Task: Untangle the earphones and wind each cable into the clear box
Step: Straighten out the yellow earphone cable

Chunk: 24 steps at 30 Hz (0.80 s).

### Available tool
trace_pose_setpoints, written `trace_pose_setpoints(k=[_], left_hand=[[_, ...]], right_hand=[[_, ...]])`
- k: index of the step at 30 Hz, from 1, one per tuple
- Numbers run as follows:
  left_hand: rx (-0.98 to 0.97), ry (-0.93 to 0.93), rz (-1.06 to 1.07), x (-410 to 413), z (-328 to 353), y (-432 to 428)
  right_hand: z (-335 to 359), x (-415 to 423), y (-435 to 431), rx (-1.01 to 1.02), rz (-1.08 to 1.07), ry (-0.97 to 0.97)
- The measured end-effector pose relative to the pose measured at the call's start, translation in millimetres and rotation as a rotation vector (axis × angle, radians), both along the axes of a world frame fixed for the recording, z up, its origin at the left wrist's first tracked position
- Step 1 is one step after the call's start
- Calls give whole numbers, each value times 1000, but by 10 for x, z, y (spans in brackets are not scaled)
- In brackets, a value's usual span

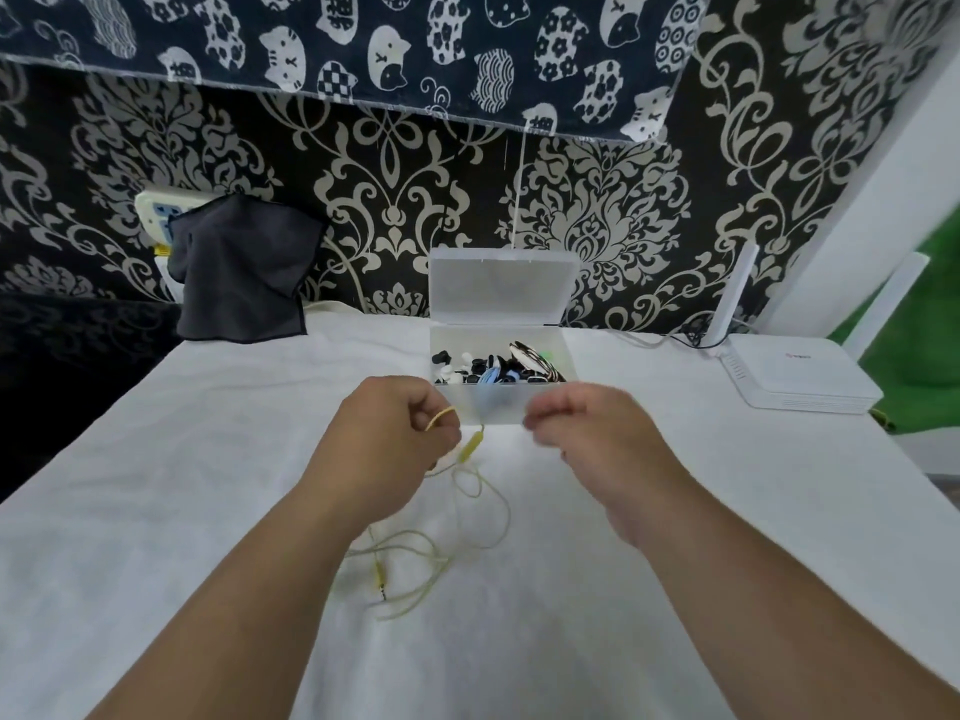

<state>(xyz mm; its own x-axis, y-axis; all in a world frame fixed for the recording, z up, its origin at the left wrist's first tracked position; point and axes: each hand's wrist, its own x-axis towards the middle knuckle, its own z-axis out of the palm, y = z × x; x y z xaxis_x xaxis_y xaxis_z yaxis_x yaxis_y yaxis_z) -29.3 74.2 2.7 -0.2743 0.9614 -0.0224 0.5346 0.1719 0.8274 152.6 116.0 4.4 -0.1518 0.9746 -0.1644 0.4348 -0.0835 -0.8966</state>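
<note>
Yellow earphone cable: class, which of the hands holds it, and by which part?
The left hand pinches the yellow earphone cable by a small loop near its inline remote. The right hand is blurred, so its hold cannot be told.

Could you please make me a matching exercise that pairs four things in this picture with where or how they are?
Things:
1. yellow earphone cable
2. clear box
3. dark cloth
4. white router

Place or state:
A. at the far right corner of the table
B. lid open, partly filled
C. pinched by the left hand, trailing loose
D. hanging at the back, left of the box

Pairs: 1-C; 2-B; 3-D; 4-A
</note>
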Motion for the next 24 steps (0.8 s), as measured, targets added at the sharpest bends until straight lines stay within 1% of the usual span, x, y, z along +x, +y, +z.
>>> trace_pose_setpoints(k=[2,3,4,6,9,11,13,15,16,18,20,22,23,24], left_hand=[[16,-149,-23,116,63,-4],[20,-210,-43,174,84,-12],[22,-274,-63,215,99,-25],[28,-386,-91,277,98,-50],[45,-489,-90,344,97,-70],[44,-478,-69,383,101,-56],[60,-348,-36,391,100,-35],[76,-222,-16,370,101,-26],[68,-199,-10,352,95,-23],[46,-183,1,304,60,-10],[22,-200,38,255,14,5],[-2,-272,83,208,-23,16],[-13,-293,105,190,-37,21],[-17,-309,133,167,-49,27]], right_hand=[[25,44,-282,-257,61,220],[25,66,-386,-302,102,274],[25,75,-458,-293,126,292],[36,111,-537,-230,106,282],[37,176,-561,-166,70,279],[36,224,-524,-146,-15,298],[73,299,-458,-127,-113,346],[132,396,-379,-150,-156,504],[162,448,-350,-182,-151,603],[219,531,-321,-239,-123,786],[249,582,-315,-247,-122,890],[252,632,-298,-213,-134,883],[250,659,-287,-184,-147,823],[232,693,-273,-152,-163,710]])
